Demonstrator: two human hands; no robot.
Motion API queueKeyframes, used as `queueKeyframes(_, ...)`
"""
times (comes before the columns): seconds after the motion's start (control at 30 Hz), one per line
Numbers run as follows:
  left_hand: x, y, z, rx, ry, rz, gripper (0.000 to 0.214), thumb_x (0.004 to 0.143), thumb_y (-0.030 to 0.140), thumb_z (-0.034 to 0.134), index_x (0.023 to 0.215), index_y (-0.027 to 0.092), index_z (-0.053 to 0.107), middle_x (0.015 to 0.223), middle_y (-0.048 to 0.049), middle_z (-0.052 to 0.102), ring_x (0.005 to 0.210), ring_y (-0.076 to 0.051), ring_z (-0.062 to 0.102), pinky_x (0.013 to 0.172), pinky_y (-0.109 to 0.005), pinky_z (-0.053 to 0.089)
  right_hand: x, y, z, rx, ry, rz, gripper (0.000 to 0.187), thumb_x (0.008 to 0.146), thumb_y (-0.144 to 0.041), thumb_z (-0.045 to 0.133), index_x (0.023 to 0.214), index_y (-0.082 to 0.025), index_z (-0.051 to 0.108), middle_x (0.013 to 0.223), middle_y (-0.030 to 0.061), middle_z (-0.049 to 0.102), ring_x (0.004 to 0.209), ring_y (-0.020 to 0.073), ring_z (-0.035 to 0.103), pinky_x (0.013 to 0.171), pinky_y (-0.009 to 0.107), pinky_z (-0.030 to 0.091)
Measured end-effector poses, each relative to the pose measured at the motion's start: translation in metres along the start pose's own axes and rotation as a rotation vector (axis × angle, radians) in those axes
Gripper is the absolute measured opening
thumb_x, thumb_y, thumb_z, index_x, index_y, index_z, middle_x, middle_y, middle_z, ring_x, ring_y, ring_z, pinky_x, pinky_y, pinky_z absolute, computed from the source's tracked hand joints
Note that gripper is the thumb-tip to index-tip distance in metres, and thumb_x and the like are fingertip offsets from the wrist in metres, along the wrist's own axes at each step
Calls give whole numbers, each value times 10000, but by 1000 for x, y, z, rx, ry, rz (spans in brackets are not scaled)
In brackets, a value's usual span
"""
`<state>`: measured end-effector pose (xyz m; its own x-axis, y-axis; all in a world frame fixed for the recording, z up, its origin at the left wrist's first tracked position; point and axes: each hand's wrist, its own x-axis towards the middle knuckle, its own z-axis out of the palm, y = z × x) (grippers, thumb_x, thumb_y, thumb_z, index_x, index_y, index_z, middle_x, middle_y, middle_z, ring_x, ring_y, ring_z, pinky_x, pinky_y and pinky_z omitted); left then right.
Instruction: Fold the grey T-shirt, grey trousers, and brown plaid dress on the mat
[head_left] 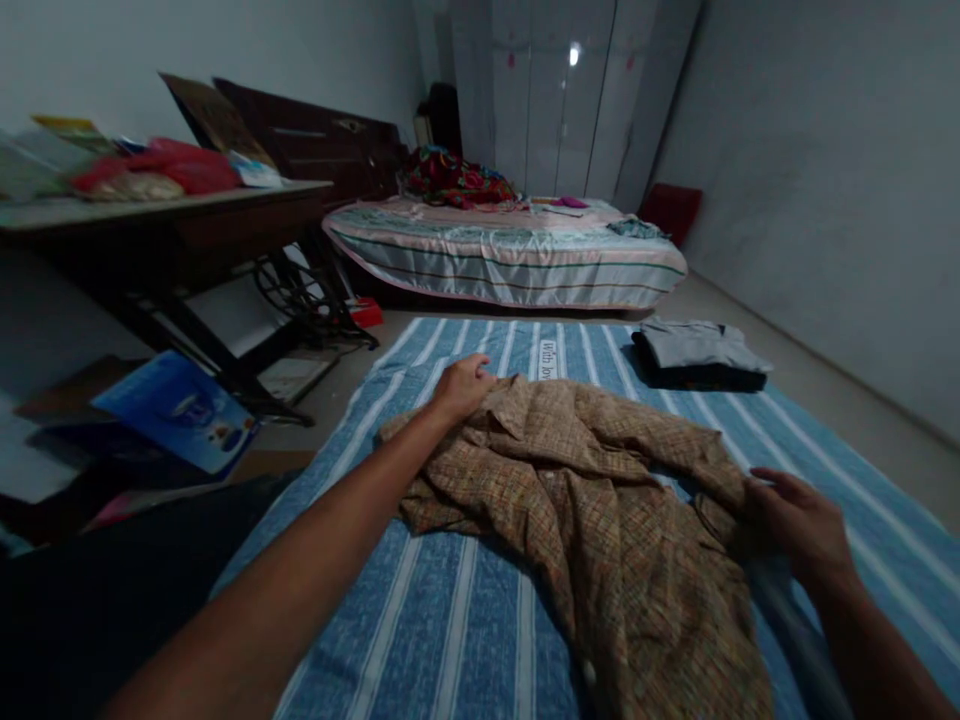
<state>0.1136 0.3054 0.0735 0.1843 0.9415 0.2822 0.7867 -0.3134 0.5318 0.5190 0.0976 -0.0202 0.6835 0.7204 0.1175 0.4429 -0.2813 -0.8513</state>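
A brown checked shirt point(600, 500) with buttons lies rumpled on the blue-and-white striped bedsheet point(442, 600). My left hand point(463, 385) has its fingers curled and closed at the shirt's far left edge, by the collar. At the right, my right hand point(802, 520) pinches the end of a sleeve point(709, 465) between thumb and fingers. The lower part of the shirt stretches toward me, and a pale button shows near its front edge.
Folded grey and black clothes point(701, 350) are stacked at the far right of the sheet. A second bed point(510, 265) stands beyond. On the left are a treadle sewing table point(247, 210) and a blue box point(180, 410); a wardrobe point(555, 100) is at the back.
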Motion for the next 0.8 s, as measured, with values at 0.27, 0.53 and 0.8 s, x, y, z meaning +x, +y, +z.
queueKeyframes(0.27,-41,-36,-8,203,-188,35,199,751,282,474,736,197,654,720,-31,657,711,-205,610,691,-289,453,-26,-4,-4,-188,-112,10,509,632,-620,533,880,-206,694,836,67,731,797,281,679,686,358,504)
queueKeyframes(0.53,-83,-50,-13,409,-246,44,324,804,326,443,987,175,664,1050,-116,681,1012,-279,616,916,-369,448,-52,-21,8,-368,-259,-203,526,720,-608,464,977,-210,695,973,83,723,856,280,667,745,376,496)
queueKeyframes(0.8,-109,-96,-30,440,-110,-234,543,850,493,435,1244,142,564,1227,-157,635,1121,-297,593,921,-371,462,-53,-18,12,-495,-289,-291,555,757,-531,390,1096,-187,664,1058,125,714,872,307,677,681,379,496)
